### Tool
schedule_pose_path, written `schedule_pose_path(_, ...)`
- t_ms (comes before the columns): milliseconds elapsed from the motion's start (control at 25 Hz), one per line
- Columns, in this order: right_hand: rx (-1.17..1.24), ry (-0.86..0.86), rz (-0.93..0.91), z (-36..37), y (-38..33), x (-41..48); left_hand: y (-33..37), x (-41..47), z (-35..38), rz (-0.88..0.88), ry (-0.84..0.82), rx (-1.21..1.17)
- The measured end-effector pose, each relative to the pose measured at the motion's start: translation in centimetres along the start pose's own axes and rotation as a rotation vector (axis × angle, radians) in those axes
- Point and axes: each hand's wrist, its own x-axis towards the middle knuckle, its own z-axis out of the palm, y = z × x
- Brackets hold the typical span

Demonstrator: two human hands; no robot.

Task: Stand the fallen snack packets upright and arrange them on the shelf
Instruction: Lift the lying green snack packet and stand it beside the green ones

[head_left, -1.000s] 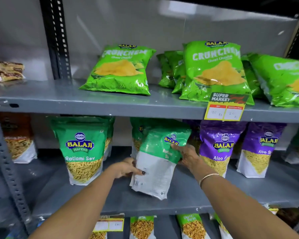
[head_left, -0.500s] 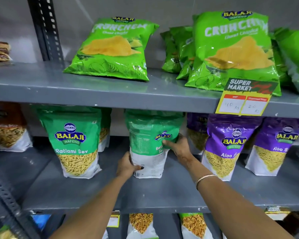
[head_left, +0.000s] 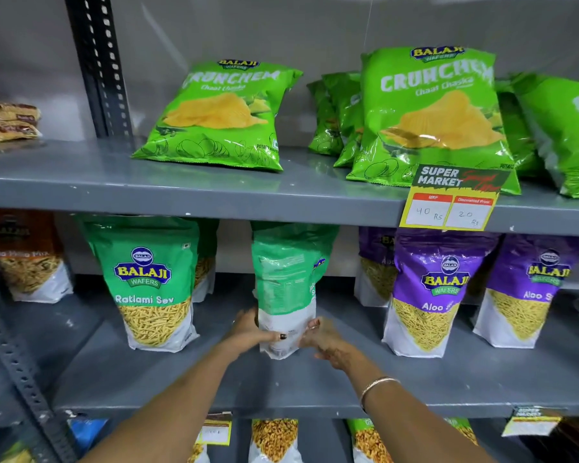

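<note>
Middle shelf (head_left: 348, 389), grey metal: one green snack packet (head_left: 286, 289) stood upright at the centre, its back panel turned outward and its white base resting on the shelf. The left hand (head_left: 251, 330) pressed against the lower left side of the packet, thumb across the front of the white base; the right hand (head_left: 321, 339) pressed against the lower right side. The fingers of both hands were curled around the base, gripping it between them. A thin bangle (head_left: 376, 385) sat on the right wrist.

To the left on the same shelf: a green Ratlami Sev packet (head_left: 151, 285), upright, front facing out, well apart from the held packet, with another green packet partly hidden behind it. Further left: an orange packet (head_left: 24, 259), upright, blurred. To the right: two purple Aloo Sev packets (head_left: 435, 292) (head_left: 528, 289), upright, side by side, with a further purple packet behind them.

Upper shelf (head_left: 214, 192): a green Crunchem chip bag (head_left: 221, 115) leaning back against the wall, a larger Crunchem bag (head_left: 438, 111) to its right with more green bags behind and beside it. A yellow price tag (head_left: 452, 202) hung from the front edge, marked 40 and 20. Small brown packets (head_left: 9, 121) lay at far left.

Lower shelf: tops of several packets visible, details unclear.
</note>
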Motion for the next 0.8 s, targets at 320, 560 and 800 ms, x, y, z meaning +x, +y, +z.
schedule_pose_path(320,-0.043,-0.128,-0.196,0.3,0.2,0.1,2.6,-2.4,-1.0,0.016,-0.213,-0.194)
schedule_pose_path(560,0.024,-0.075,-0.222,-0.7,0.1,-0.3,3.4,-1.7,-0.1,0.028,-0.015,-0.206)
schedule_pose_path(800,0.001,-0.268,-0.279,-4.3,0.0,0.4,2.4,0.8,-1.1,-0.033,0.058,-0.21)
